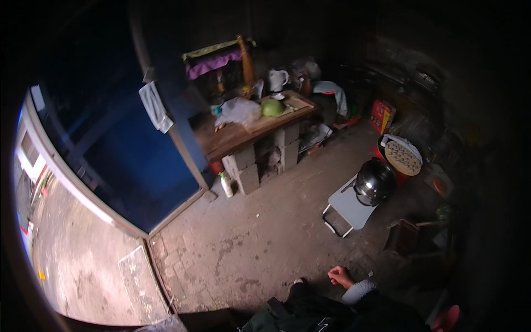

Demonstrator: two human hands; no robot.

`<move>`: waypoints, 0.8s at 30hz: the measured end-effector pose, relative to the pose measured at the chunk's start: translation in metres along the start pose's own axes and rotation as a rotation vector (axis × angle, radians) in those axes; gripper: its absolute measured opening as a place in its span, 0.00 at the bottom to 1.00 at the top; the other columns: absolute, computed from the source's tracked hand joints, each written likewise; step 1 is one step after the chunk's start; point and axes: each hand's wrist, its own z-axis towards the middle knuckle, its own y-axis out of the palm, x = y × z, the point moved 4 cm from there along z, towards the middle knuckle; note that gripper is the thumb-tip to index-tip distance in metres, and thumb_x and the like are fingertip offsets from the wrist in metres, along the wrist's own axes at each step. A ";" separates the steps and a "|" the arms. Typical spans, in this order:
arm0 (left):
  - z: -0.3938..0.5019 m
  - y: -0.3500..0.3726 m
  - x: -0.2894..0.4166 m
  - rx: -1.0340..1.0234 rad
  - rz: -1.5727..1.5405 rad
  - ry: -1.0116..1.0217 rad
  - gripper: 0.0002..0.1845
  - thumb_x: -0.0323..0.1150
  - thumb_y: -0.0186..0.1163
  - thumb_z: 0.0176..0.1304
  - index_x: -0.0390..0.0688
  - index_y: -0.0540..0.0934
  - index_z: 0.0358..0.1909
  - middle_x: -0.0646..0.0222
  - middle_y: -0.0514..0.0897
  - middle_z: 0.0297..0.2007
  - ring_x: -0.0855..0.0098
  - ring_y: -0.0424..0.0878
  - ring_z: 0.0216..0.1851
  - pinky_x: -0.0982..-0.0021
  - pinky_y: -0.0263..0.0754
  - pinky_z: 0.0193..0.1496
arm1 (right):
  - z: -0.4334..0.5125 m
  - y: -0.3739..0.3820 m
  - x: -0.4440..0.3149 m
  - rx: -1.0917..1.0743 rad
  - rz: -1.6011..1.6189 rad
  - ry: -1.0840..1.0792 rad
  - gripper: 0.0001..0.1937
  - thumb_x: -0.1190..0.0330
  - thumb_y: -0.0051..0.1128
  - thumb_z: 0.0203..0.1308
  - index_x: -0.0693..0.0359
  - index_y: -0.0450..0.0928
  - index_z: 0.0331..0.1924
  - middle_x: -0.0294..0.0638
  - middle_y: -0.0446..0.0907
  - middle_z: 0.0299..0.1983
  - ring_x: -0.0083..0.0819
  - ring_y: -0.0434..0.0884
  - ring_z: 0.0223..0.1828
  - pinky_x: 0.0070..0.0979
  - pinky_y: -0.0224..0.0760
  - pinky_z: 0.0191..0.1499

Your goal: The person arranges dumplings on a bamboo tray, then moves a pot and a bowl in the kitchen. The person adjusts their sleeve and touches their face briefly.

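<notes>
My right hand, in a grey fleecy cuff, hangs over the floor at the bottom, its fingers curled; I cannot tell whether it holds anything. My left hand is out of view. Ahead of me a black lidded pot stands on a grey folding stool with white metal legs. Just beyond the pot, a round tray of small pale pieces, perhaps dumplings, rests on a red basin or tub. Against the far wall, a wooden worktop on concrete blocks bears a green bowl, a plastic bag and a white jug.
A blue door panel with a hanging cloth stands left, beside the doorway's sill. A white bottle stands on the floor by the blocks. A red box is at the back right; wooden crates lie right of the stool.
</notes>
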 end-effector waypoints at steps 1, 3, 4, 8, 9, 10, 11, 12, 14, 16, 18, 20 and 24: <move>0.020 0.018 0.023 -0.038 -0.014 0.010 0.15 0.31 0.60 0.72 0.47 0.84 0.58 0.58 0.88 0.41 0.59 0.87 0.45 0.60 0.81 0.52 | 0.010 -0.012 0.004 -0.018 0.001 0.043 0.12 0.65 0.69 0.66 0.63 0.79 0.43 0.39 0.85 0.31 0.24 0.84 0.25 0.25 0.81 0.26; 0.052 0.056 0.066 -0.114 -0.041 0.013 0.15 0.31 0.60 0.72 0.47 0.84 0.57 0.59 0.88 0.41 0.59 0.87 0.44 0.60 0.81 0.51 | 0.030 -0.033 0.008 -0.031 0.027 0.063 0.12 0.65 0.68 0.67 0.63 0.80 0.45 0.39 0.86 0.32 0.26 0.86 0.27 0.26 0.82 0.28; 0.066 0.075 0.083 -0.148 -0.049 0.011 0.14 0.31 0.60 0.72 0.47 0.84 0.57 0.59 0.88 0.41 0.60 0.87 0.44 0.60 0.81 0.51 | 0.039 -0.043 0.007 -0.081 0.055 0.024 0.12 0.64 0.68 0.68 0.64 0.80 0.46 0.40 0.86 0.33 0.26 0.86 0.28 0.27 0.83 0.30; 0.107 0.137 0.134 -0.247 -0.093 -0.027 0.14 0.32 0.60 0.71 0.46 0.84 0.56 0.60 0.88 0.40 0.61 0.87 0.43 0.61 0.82 0.49 | 0.071 -0.078 -0.004 -0.142 0.072 0.035 0.12 0.64 0.65 0.70 0.64 0.80 0.48 0.41 0.88 0.35 0.27 0.87 0.30 0.27 0.84 0.33; 0.115 0.148 0.141 -0.266 -0.104 -0.045 0.13 0.32 0.61 0.71 0.46 0.83 0.55 0.60 0.88 0.39 0.61 0.87 0.43 0.62 0.82 0.48 | 0.077 -0.086 -0.007 -0.116 0.048 0.025 0.12 0.64 0.65 0.70 0.64 0.80 0.48 0.40 0.88 0.35 0.27 0.87 0.30 0.27 0.83 0.33; 0.124 0.159 0.148 -0.283 -0.113 -0.065 0.13 0.32 0.61 0.71 0.45 0.83 0.55 0.60 0.88 0.39 0.61 0.87 0.42 0.62 0.82 0.48 | 0.081 -0.091 -0.012 -0.122 0.065 0.006 0.12 0.64 0.65 0.71 0.64 0.81 0.48 0.40 0.88 0.35 0.27 0.88 0.31 0.26 0.83 0.33; 0.131 0.168 0.153 -0.297 -0.130 -0.088 0.13 0.32 0.61 0.71 0.45 0.83 0.55 0.60 0.87 0.39 0.62 0.87 0.42 0.62 0.82 0.47 | 0.086 -0.096 -0.017 -0.111 0.069 0.001 0.12 0.64 0.65 0.71 0.64 0.81 0.48 0.40 0.88 0.35 0.27 0.88 0.31 0.26 0.83 0.33; 0.140 0.175 0.157 -0.304 -0.144 -0.111 0.13 0.32 0.61 0.71 0.45 0.83 0.55 0.61 0.87 0.39 0.62 0.87 0.42 0.62 0.82 0.47 | 0.092 -0.097 -0.024 -0.109 0.082 -0.010 0.12 0.64 0.65 0.71 0.63 0.81 0.48 0.40 0.88 0.35 0.27 0.88 0.31 0.26 0.83 0.33; 0.158 0.186 0.162 -0.310 -0.171 -0.162 0.13 0.32 0.61 0.71 0.45 0.83 0.54 0.61 0.87 0.38 0.62 0.87 0.41 0.63 0.82 0.46 | 0.105 -0.098 -0.042 -0.085 0.049 -0.064 0.11 0.64 0.64 0.71 0.64 0.81 0.48 0.40 0.88 0.35 0.26 0.88 0.31 0.26 0.83 0.34; 0.177 0.196 0.162 -0.307 -0.205 -0.224 0.12 0.33 0.61 0.71 0.44 0.83 0.54 0.61 0.87 0.38 0.63 0.87 0.41 0.63 0.82 0.45 | 0.120 -0.101 -0.063 -0.020 -0.023 -0.059 0.11 0.65 0.63 0.72 0.65 0.82 0.47 0.41 0.89 0.35 0.25 0.88 0.32 0.26 0.83 0.35; 0.198 0.203 0.160 -0.286 -0.248 -0.298 0.12 0.33 0.61 0.71 0.44 0.83 0.53 0.62 0.87 0.37 0.63 0.87 0.40 0.64 0.82 0.44 | 0.135 -0.102 -0.100 -0.005 -0.026 -0.214 0.10 0.66 0.62 0.73 0.65 0.82 0.47 0.41 0.89 0.35 0.25 0.88 0.32 0.26 0.83 0.35; 0.222 0.210 0.160 -0.260 -0.299 -0.369 0.12 0.33 0.61 0.71 0.44 0.82 0.53 0.62 0.87 0.37 0.64 0.87 0.39 0.64 0.82 0.43 | 0.159 -0.102 -0.143 0.013 -0.011 -0.249 0.09 0.67 0.60 0.74 0.65 0.81 0.47 0.42 0.89 0.34 0.25 0.88 0.31 0.26 0.83 0.35; 0.287 0.229 0.168 -0.208 -0.390 -0.493 0.11 0.34 0.61 0.71 0.43 0.82 0.52 0.63 0.86 0.36 0.65 0.87 0.38 0.65 0.82 0.41 | 0.212 -0.107 -0.230 0.105 -0.054 -0.315 0.12 0.63 0.58 0.75 0.65 0.82 0.48 0.42 0.88 0.34 0.25 0.88 0.31 0.27 0.83 0.35</move>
